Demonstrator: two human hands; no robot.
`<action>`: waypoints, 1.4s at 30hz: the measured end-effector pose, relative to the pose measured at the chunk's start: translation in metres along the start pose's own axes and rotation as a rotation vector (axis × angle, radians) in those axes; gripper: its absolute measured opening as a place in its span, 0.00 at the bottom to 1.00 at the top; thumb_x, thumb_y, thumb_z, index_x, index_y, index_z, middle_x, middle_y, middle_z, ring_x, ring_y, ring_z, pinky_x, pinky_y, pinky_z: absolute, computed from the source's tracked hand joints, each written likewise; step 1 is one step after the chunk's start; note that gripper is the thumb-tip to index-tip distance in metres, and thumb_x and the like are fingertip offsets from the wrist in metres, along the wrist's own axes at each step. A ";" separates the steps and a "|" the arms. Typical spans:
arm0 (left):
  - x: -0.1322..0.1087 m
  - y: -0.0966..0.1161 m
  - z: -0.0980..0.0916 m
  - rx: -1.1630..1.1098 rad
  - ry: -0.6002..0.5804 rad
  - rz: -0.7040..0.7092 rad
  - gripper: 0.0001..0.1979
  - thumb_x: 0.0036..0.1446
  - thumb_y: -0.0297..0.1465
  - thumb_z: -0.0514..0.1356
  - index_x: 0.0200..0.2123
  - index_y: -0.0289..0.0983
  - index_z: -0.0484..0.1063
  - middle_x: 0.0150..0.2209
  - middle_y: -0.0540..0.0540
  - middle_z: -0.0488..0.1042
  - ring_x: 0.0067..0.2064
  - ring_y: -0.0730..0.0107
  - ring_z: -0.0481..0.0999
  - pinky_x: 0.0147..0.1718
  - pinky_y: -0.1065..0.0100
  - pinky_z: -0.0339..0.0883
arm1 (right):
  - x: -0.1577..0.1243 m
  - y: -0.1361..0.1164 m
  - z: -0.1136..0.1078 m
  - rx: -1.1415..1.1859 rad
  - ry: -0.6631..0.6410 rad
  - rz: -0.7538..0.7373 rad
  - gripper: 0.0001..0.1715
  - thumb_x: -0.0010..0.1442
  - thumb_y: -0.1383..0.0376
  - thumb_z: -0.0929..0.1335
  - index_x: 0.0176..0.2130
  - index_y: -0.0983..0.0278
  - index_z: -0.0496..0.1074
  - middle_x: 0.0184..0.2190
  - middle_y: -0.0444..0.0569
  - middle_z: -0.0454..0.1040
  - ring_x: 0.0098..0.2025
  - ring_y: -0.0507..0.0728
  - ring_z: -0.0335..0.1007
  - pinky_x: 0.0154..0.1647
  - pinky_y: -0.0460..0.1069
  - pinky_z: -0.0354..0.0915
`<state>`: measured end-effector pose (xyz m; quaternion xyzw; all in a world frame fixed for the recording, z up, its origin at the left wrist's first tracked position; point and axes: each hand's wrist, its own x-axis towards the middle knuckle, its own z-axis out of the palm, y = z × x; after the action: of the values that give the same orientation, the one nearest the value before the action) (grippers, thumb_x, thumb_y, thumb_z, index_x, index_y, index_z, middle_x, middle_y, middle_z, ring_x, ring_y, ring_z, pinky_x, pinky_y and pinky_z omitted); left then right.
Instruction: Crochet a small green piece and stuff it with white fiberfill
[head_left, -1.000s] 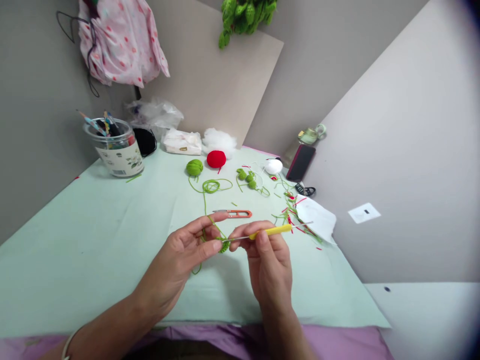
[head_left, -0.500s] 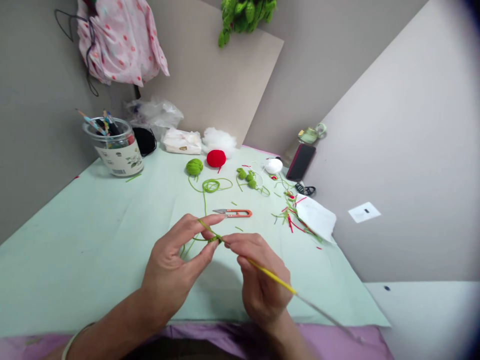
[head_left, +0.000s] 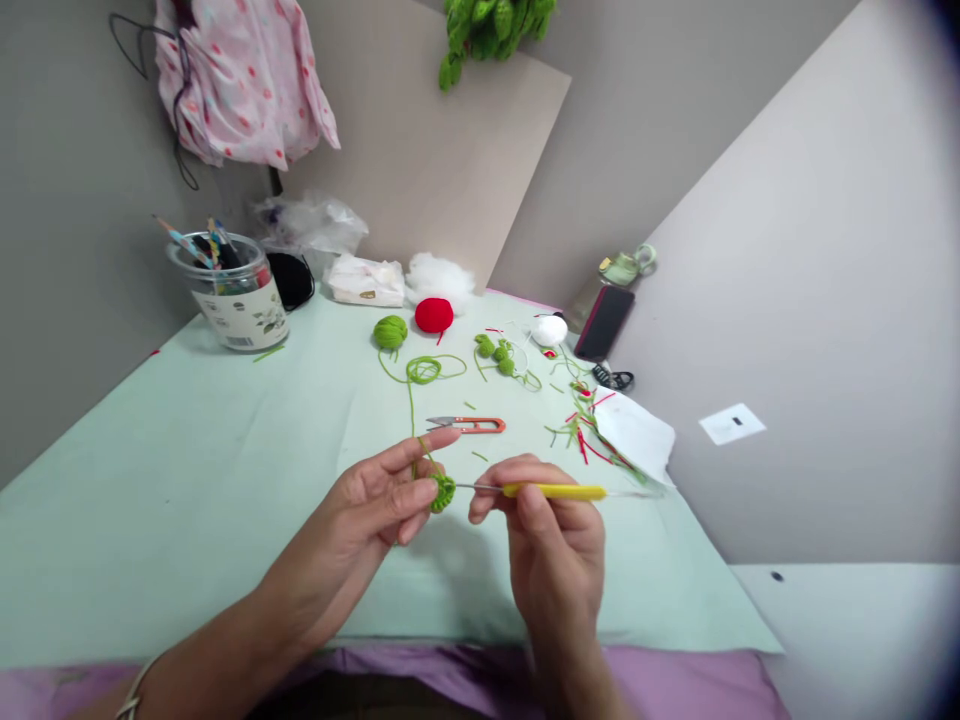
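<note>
My left hand (head_left: 375,500) pinches a small green crocheted piece (head_left: 442,492) between thumb and fingers, with green yarn (head_left: 412,400) running over the forefinger up to a green yarn ball (head_left: 390,331). My right hand (head_left: 551,540) grips a yellow-handled crochet hook (head_left: 553,491), held level, its metal tip at the green piece. Both hands hover above the pale green tablecloth (head_left: 187,470) near the front edge.
Orange thread snips (head_left: 469,425) lie just beyond my hands. Further back are a red yarn ball (head_left: 433,314), small green crocheted bits (head_left: 496,354), white stuffing (head_left: 439,272), a pen jar (head_left: 229,290), a phone (head_left: 604,322), paper (head_left: 634,432) and yarn scraps (head_left: 581,425).
The hook swung from pointing down-right back to level. The green piece turned so that its round face shows, and my right hand moved slightly right.
</note>
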<state>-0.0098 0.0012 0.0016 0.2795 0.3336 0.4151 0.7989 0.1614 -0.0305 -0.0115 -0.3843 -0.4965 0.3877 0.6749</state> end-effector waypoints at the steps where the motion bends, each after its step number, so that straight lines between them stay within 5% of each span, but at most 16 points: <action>1: 0.000 -0.001 0.001 0.019 -0.007 0.008 0.21 0.55 0.37 0.76 0.53 0.46 0.86 0.34 0.52 0.74 0.28 0.76 0.56 0.34 0.70 0.59 | 0.002 0.001 0.001 0.033 -0.018 0.022 0.11 0.72 0.61 0.70 0.42 0.59 0.85 0.34 0.49 0.82 0.31 0.56 0.79 0.33 0.52 0.78; 4: -0.001 -0.005 0.003 0.088 -0.008 0.048 0.20 0.54 0.38 0.77 0.51 0.47 0.87 0.34 0.50 0.77 0.32 0.71 0.63 0.31 0.69 0.58 | 0.004 0.005 0.006 0.000 -0.059 -0.010 0.09 0.71 0.62 0.71 0.44 0.56 0.86 0.38 0.50 0.85 0.39 0.57 0.81 0.37 0.51 0.78; 7: 0.001 -0.009 0.004 0.117 0.030 0.084 0.19 0.54 0.37 0.77 0.50 0.48 0.87 0.37 0.48 0.80 0.41 0.66 0.72 0.38 0.68 0.64 | 0.001 0.009 0.010 -0.135 -0.055 -0.097 0.13 0.72 0.67 0.70 0.47 0.53 0.85 0.40 0.49 0.85 0.43 0.57 0.81 0.39 0.51 0.79; 13: 0.006 -0.011 0.003 -0.041 0.016 -0.001 0.20 0.56 0.38 0.77 0.52 0.48 0.86 0.36 0.51 0.78 0.38 0.71 0.70 0.47 0.67 0.66 | -0.006 0.013 0.002 -0.519 -0.142 -0.404 0.28 0.67 0.75 0.72 0.59 0.48 0.80 0.51 0.53 0.83 0.48 0.61 0.82 0.44 0.56 0.80; 16: 0.009 -0.007 -0.001 -0.138 -0.032 -0.072 0.18 0.55 0.37 0.77 0.49 0.42 0.87 0.37 0.50 0.78 0.37 0.73 0.71 0.49 0.67 0.68 | -0.002 0.010 -0.002 -0.342 -0.042 -0.264 0.19 0.71 0.71 0.69 0.53 0.52 0.83 0.43 0.51 0.84 0.41 0.58 0.82 0.41 0.54 0.79; 20: 0.009 -0.004 -0.002 -0.034 0.041 0.032 0.15 0.55 0.35 0.76 0.47 0.43 0.88 0.35 0.51 0.77 0.40 0.71 0.73 0.51 0.67 0.67 | 0.005 0.006 0.000 -0.005 0.013 -0.070 0.11 0.73 0.63 0.69 0.44 0.56 0.85 0.35 0.48 0.82 0.31 0.54 0.78 0.32 0.51 0.77; 25: 0.005 -0.004 0.006 0.058 0.027 0.097 0.19 0.52 0.33 0.78 0.49 0.49 0.87 0.35 0.51 0.79 0.44 0.66 0.75 0.54 0.64 0.68 | 0.009 0.013 0.003 -0.017 -0.051 -0.003 0.09 0.71 0.61 0.72 0.44 0.57 0.85 0.40 0.51 0.85 0.40 0.57 0.80 0.40 0.53 0.77; 30: 0.004 -0.002 0.006 0.061 0.057 0.097 0.20 0.52 0.35 0.78 0.50 0.50 0.86 0.36 0.51 0.76 0.48 0.63 0.77 0.57 0.62 0.67 | 0.012 0.015 0.001 0.109 -0.029 0.114 0.09 0.71 0.58 0.72 0.42 0.58 0.84 0.39 0.49 0.85 0.34 0.54 0.80 0.38 0.51 0.78; 42: 0.004 -0.001 0.003 0.140 0.065 0.110 0.13 0.56 0.37 0.75 0.46 0.47 0.88 0.33 0.52 0.73 0.40 0.68 0.69 0.48 0.67 0.65 | 0.014 0.008 -0.004 0.127 -0.056 0.119 0.13 0.73 0.57 0.69 0.40 0.61 0.80 0.35 0.49 0.84 0.32 0.54 0.80 0.38 0.51 0.77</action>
<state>-0.0056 0.0034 0.0019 0.3387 0.3718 0.4429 0.7423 0.1672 -0.0156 -0.0146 -0.3587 -0.4658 0.4683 0.6596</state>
